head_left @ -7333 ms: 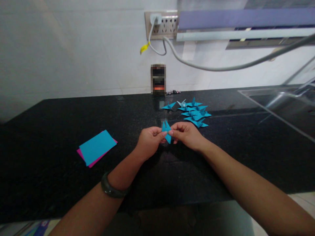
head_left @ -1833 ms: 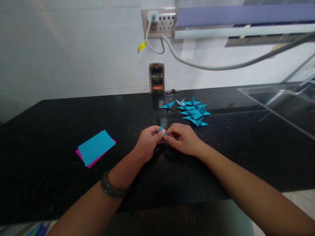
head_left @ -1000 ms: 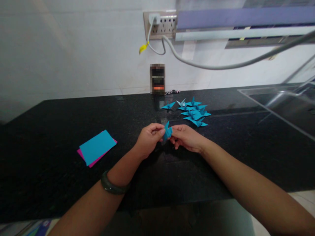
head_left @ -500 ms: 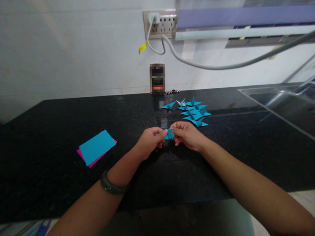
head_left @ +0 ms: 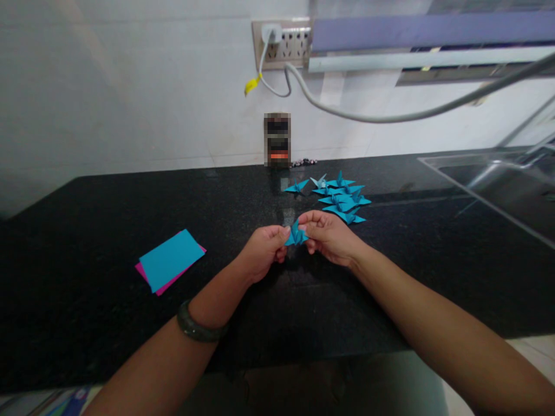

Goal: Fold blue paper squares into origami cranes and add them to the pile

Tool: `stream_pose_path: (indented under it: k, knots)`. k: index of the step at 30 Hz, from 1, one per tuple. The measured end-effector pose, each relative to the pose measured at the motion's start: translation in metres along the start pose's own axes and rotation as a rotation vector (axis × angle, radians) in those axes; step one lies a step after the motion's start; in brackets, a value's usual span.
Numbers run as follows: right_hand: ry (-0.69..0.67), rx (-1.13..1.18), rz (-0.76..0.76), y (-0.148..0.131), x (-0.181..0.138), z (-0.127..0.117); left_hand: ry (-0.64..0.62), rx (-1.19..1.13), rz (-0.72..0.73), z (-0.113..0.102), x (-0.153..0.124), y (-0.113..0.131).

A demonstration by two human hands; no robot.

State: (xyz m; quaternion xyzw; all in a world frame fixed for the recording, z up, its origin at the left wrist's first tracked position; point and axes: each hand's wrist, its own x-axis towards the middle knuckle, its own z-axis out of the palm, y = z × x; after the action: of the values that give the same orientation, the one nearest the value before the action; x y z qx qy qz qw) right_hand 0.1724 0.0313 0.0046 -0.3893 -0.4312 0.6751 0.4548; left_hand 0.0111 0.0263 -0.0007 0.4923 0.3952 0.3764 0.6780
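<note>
A small folded blue paper crane [head_left: 296,234] is held between my two hands above the dark counter. My left hand [head_left: 265,249] pinches its left tip between thumb and fingers. On the other side, my right hand [head_left: 328,236] grips the right part, its thumb in front and its fingers curled behind. The fingers cover part of the paper. Just beyond my right hand lies a group of finished blue paper cranes [head_left: 344,200], with one paler crane [head_left: 319,182] among them. A single blue crane [head_left: 297,186] sits apart to their left.
To the left, a stack of blue paper [head_left: 171,260] lies over pink paper [head_left: 143,271] on the black counter [head_left: 87,231]. A pixelated phone-like object [head_left: 277,140] leans against the wall beside a beaded strand [head_left: 304,162]. At right is a sink [head_left: 489,173]; a cable [head_left: 368,120] hangs above.
The folded paper between my hands has opened out, with a point now standing up. My left hand has shifted slightly left, and my right fingers have risen a little.
</note>
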Motion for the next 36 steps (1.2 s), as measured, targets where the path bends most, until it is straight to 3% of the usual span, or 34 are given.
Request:
stream_pose_path:
  k: [20,36]
  knots:
    - [0.019,0.153,0.041,0.0032,0.0022,-0.0001,0.016,-0.079,-0.061,-0.0024,0.0018,-0.0012]
    - [0.054,0.345,0.128,-0.0007,0.0016,0.0026,-0.022,-0.323,-0.149,-0.001,0.0027,0.001]
